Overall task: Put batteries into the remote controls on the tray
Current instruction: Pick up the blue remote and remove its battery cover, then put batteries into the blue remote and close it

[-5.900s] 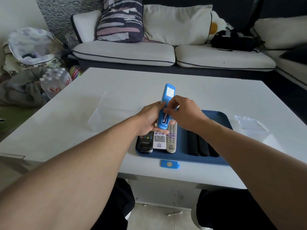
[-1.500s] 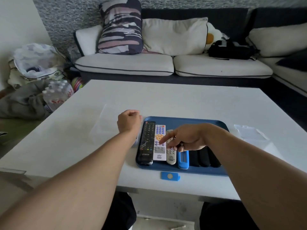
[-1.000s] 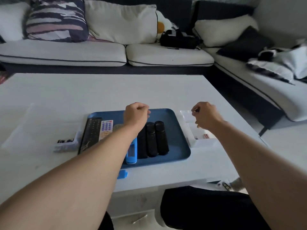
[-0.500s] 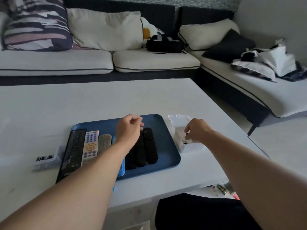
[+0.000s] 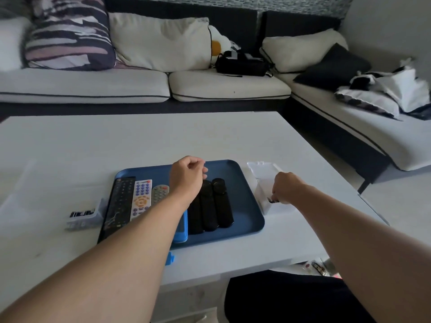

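Note:
A blue tray point(image 5: 247, 206) lies on the white table. On it, from left to right, are a long black remote point(image 5: 119, 206), a white remote with blue buttons point(image 5: 141, 197), a grey remote point(image 5: 159, 191), a blue remote point(image 5: 181, 230) partly under my left forearm, and three black remotes point(image 5: 214, 206). My left hand point(image 5: 186, 176) hovers over the tray's middle, curled into a fist with nothing visible in it. My right hand point(image 5: 285, 190) is in the clear plastic box point(image 5: 262, 173) right of the tray, its fingertips pinching a small dark battery point(image 5: 273, 200).
A second clear box with batteries point(image 5: 81, 216) sits left of the tray. A blue battery cover point(image 5: 170, 258) lies near the table's front edge. A sofa with cushions and a black bag point(image 5: 241, 64) runs behind and to the right of the table.
The blue remote went from my hands onto the tray. My view turned right. My right hand moved from the remotes into the clear box and now pinches a battery.

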